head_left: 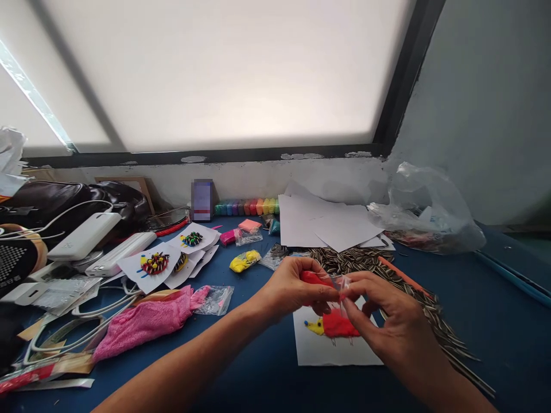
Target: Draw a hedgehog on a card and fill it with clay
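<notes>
My left hand (289, 288) is closed around a lump of red modelling clay (316, 279) in a small clear plastic bag (344, 283). The fingertips of my right hand (391, 315) pinch the bag's other end. Below both hands lies a white paper (316, 354) with a flat clay animal on it. Its body is red clay (338, 326), its head yellow clay (317, 327) with a blue nose tip and a dark eye. Thin legs are drawn under the body. My fingers and the bag cover part of the animal's upper side.
Striped sunflower seeds (357, 261) are heaped behind and right of my hands, with an orange strip (404, 277) on them. Finished clay animals on paper (155, 265), a pink cloth (146, 324), cables and power banks lie left. Yellow clay (245, 261), blank sheets (329, 221) and a plastic bag (430, 212) stand farther back.
</notes>
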A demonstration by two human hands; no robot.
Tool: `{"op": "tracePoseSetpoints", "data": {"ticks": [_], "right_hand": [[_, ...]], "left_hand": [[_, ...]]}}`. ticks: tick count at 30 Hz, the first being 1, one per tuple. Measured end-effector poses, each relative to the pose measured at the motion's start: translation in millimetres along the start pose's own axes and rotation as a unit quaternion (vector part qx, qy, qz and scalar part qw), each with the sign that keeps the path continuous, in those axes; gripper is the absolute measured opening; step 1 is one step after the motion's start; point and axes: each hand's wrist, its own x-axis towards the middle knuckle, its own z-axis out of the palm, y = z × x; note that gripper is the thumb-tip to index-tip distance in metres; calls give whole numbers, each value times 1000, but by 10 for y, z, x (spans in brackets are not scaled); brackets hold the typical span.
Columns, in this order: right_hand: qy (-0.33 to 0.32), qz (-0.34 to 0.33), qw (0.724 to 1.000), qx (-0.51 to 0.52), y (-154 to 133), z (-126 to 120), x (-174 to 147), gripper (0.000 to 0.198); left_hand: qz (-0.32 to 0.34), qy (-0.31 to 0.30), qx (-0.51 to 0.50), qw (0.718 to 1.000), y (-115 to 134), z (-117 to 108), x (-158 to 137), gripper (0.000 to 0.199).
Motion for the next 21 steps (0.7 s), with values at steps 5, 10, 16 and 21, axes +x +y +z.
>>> {"op": "tracePoseSetpoints", "data": {"ticks": [5,10,16,21], "right_hand": [[-62,176,965,183,-24,-123,66,18],[-30,254,923,287,-10,-224,133,21],[-28,276,918,282,-4,-179,129,26],[-20,270,922,277,8,-182,120,25]], "left_hand": [[6,20,12,1000,18,-74,36,41],[37,59,63,996,55,-373,140,32],[52,177,310,933,-78,-907,305,15],[158,266,541,782,-126,-956,312,23]]}}
